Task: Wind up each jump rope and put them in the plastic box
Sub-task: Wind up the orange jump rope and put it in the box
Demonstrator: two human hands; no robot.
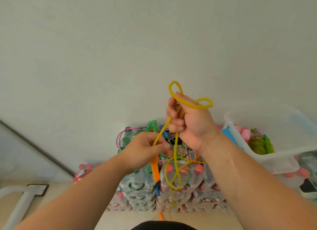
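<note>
My right hand (188, 120) is raised at centre and grips several loops of a yellow jump rope (175, 161), with loops sticking out above my fist. Lower and to the left, my left hand (145, 149) pinches a strand of the same rope; the rope's orange handle (155, 169) hangs just below that hand. The remaining yellow rope dangles in loose loops down to a second orange handle (161, 216) near the floor. The clear plastic box (267, 154) stands at right and holds wound ropes, one green (257, 144).
Shrink-wrapped packs of water bottles (171, 195) with pink caps are stacked against the white wall and carry a pile of other jump ropes (137, 135) in green, pink and blue. A white pipe-like frame (18, 205) lies on the floor at left.
</note>
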